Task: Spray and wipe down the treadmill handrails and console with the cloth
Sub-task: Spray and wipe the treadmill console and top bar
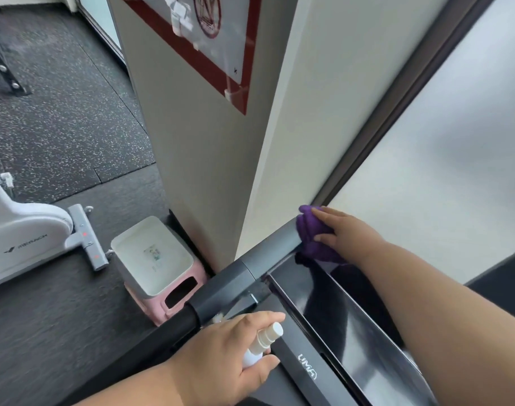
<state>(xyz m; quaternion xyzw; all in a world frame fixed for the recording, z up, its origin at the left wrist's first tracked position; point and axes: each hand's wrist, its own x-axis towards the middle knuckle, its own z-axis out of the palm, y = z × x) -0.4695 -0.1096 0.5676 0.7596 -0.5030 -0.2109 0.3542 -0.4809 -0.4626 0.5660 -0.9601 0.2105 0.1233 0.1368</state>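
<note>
The treadmill console (332,312) is lying across the near right, its handrail (250,268) running leftward. The left hand (221,356) is gripping a white spray bottle (262,342) near the console's left end. Farther right, the right hand (347,235) is pressing a purple cloth (310,230) onto the console's far edge, fingers curling over it.

The spray bottle (262,344) is lying mostly hidden inside the left hand (224,356); beside it, the treadmill console (347,326) is running off the bottom edge.
</note>
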